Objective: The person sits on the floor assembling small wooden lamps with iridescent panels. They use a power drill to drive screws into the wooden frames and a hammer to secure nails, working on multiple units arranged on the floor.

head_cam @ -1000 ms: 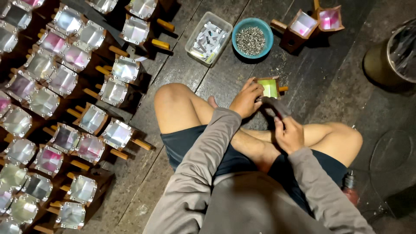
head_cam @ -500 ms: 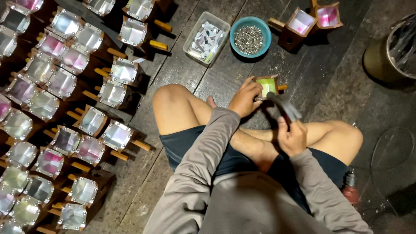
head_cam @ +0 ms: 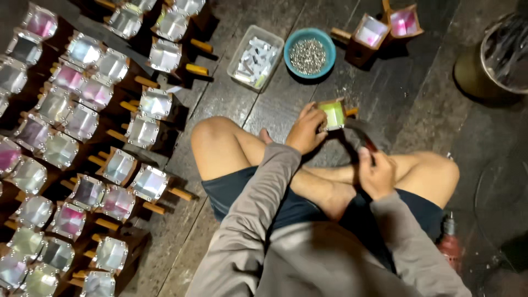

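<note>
I sit cross-legged on a dark wooden floor. My left hand point(head_cam: 306, 130) holds a small wooden box with a green shiny face point(head_cam: 333, 114) against the floor in front of my legs. My right hand point(head_cam: 375, 171) grips the handle of a small hammer point(head_cam: 360, 132), whose head hovers just right of the box. A round blue bowl of small metal nails point(head_cam: 308, 54) and a clear rectangular tub of small white pieces point(head_cam: 255, 57) stand further ahead.
Several finished boxes with shiny foil faces and wooden handles point(head_cam: 82, 143) cover the floor at my left. Two more boxes point(head_cam: 385, 27) stand at the far right top. A round bucket point(head_cam: 498, 55) sits at the right edge, a red drill point(head_cam: 451, 245) by my right knee.
My left hand and the green box shifted slightly. My right hand lowered the hammer towards the box's right side.
</note>
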